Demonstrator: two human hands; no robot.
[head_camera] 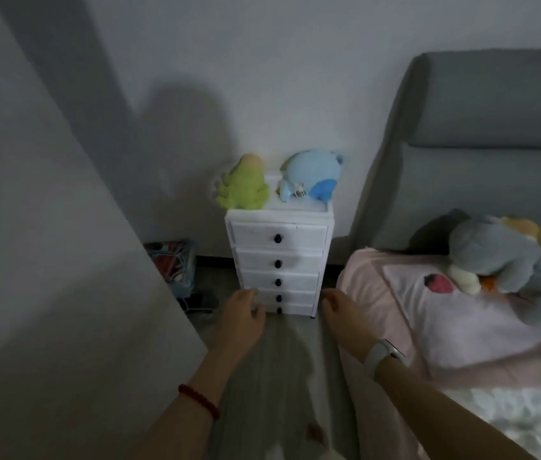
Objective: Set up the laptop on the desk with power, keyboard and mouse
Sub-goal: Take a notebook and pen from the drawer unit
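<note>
No legible writing, brand or label anywhere; dim and blurred throughout. Pale wall [295, 78] behind, shadowed at left, with a large grey slanted panel [46, 260] filling the left side. Grey padded headboard [495, 127] at right, above one bed [462, 327] with pink bedding and a pink pillow bearing a red strawberry print [439, 283]. Grey wood-look floor [289, 360] in the middle, running up to a dark skirting line. One narrow white drawer chest [280, 260] against the wall between panel and bed, five drawers counted, each with one dark round knob, all closed. Three plush toys counted: one grey [508, 260] lying on the bed, one blue [312, 179] and one green [244, 189] side by side on top of the chest. One wire basket [174, 263] of coloured items on the floor left of the chest, contents too blurred to identify. Two bare forearms reaching forward, low in front of the chest. Left hand [242, 322] with fingers loosely curled near the lower left corner of the chest, overlapping the bottom drawers, empty; contact with the chest unclear. Right hand [342, 315] just beside the lower right corner, fingers curled downward, also empty. Red bead bracelet [199, 401] on the left wrist, pale watch [383, 355] on the right. Laptop, desk, keyboard and mouse nowhere in view.
</note>
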